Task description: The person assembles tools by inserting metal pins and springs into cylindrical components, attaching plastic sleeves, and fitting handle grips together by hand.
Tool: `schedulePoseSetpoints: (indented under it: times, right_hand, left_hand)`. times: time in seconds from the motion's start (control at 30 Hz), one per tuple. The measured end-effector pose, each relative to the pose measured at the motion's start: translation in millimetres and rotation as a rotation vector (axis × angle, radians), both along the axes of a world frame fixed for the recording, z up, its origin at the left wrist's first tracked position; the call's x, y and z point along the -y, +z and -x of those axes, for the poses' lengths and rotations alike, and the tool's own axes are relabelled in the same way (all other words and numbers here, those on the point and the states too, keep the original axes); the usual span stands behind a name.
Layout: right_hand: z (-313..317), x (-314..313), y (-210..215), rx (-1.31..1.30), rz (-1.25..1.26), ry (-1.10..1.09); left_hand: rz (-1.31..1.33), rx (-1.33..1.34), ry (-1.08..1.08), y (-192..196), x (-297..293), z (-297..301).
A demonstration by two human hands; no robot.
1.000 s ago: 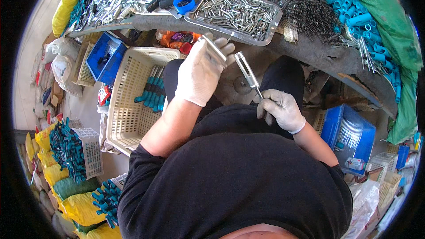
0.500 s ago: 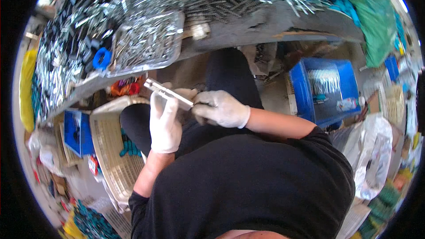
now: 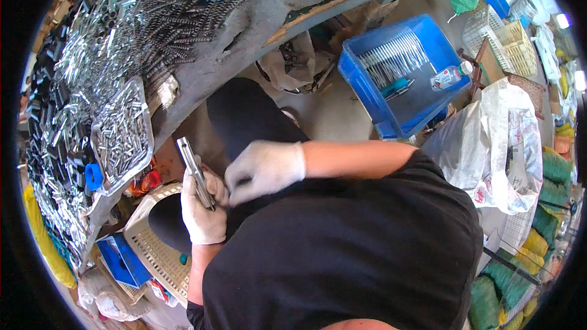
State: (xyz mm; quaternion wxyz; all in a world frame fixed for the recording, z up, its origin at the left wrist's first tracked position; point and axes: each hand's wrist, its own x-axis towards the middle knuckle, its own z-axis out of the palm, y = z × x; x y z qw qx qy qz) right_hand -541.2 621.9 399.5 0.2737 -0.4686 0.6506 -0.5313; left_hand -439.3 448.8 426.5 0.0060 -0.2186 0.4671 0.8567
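Observation:
My left hand [image 3: 203, 217], in a white glove, grips a slim, shiny metal tube [image 3: 193, 170] that slants with its upper end toward the bench. Part of the tube is hidden behind the fingers. Just right of it is my right hand [image 3: 266, 170], also gloved and somewhat blurred. Its fingers curl toward the thumb, and I cannot make out whether anything is between them. A clear plastic tray [image 3: 148, 146] full of small metal pins sits on the bench edge beyond my left hand.
The dark bench [image 3: 269, 9] holds heaped metal parts and springs [image 3: 177, 24]. At right stands a blue crate [image 3: 361, 101] with rows of metal rods and a bottle [image 3: 451, 76]. A white sack [image 3: 489, 140] lies beside my right arm; a cream basket [image 3: 162, 256] stands by my left leg.
My right hand has come away from the metal tube's lower end. The tube now points more steeply upward in my left hand. The whole view has turned toward the right.

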Motion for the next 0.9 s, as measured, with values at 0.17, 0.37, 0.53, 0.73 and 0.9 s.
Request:
schedulePoseSetpoints:
  times: [0.17,0.37,0.53,0.73,0.9]
  right_hand:
    - [109,-133,-11,-0.117,-0.659,-0.269]
    - [178,-322,-133,0.213,-0.888,-0.940]
    - [168,-284,-199,-0.198,-1.215,-0.961]
    - [169,-282,-205,-0.275,-1.121,-1.014]
    - [181,-279,-222,-0.290,-1.287,-0.831]
  left_hand:
    - [-0.015,0.168,-0.076,-21,1,1]
    - [-0.020,0.261,-0.199,-26,-8,32]
    - [-0.045,0.343,-0.169,-29,-11,46]
    - [-0.010,0.374,-0.205,-35,-15,58]
    - [-0.008,0.373,-0.201,-34,-20,61]
